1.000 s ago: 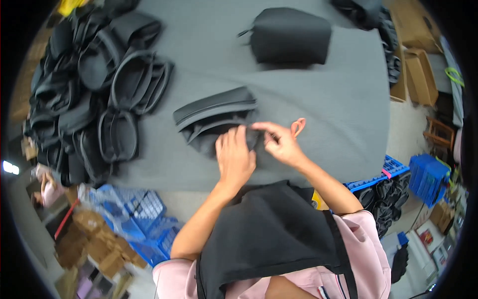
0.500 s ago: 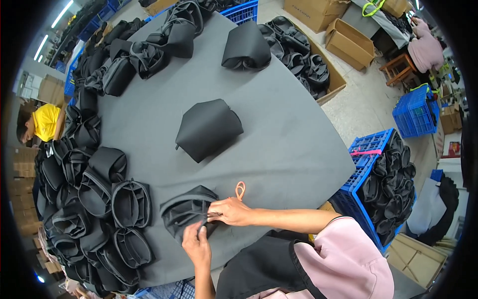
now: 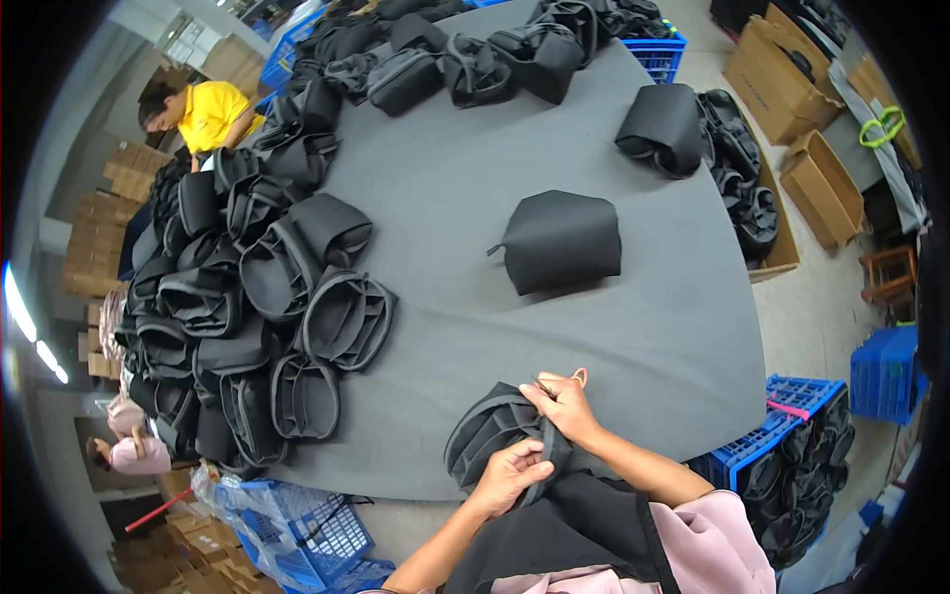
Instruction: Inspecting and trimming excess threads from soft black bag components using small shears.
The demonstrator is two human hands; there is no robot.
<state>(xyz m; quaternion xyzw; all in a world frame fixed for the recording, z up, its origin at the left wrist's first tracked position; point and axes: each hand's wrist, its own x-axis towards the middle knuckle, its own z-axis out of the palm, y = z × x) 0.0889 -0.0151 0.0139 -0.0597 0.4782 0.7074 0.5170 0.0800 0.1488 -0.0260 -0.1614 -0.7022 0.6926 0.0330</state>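
Note:
An open black pouch [image 3: 487, 436] with inner dividers is tilted up at the table's near edge, against my dark apron. My left hand [image 3: 510, 475] is closed on its near rim, thumb on top. My right hand [image 3: 562, 406] is closed too, at the rim's far right side. From it stick out an orange loop handle [image 3: 581, 375] and a thin dark tip, apparently small scissors; the blades are mostly hidden by the fingers. Farther off, a closed black pouch [image 3: 562, 246] lies on the grey tabletop [image 3: 445, 218].
Open black pouches [image 3: 203, 302] are heaped along the table's left side, more along the far edge. Another pouch [image 3: 661, 129] sits far right. Blue crates stand by the table, one full of pouches [image 3: 802, 480]. A person in yellow [image 3: 213, 114] is at the far left.
The view has swung left, so the table appears farther right. My left hand has closed on the pouch's rim, and the pouch is now tilted up close to me.

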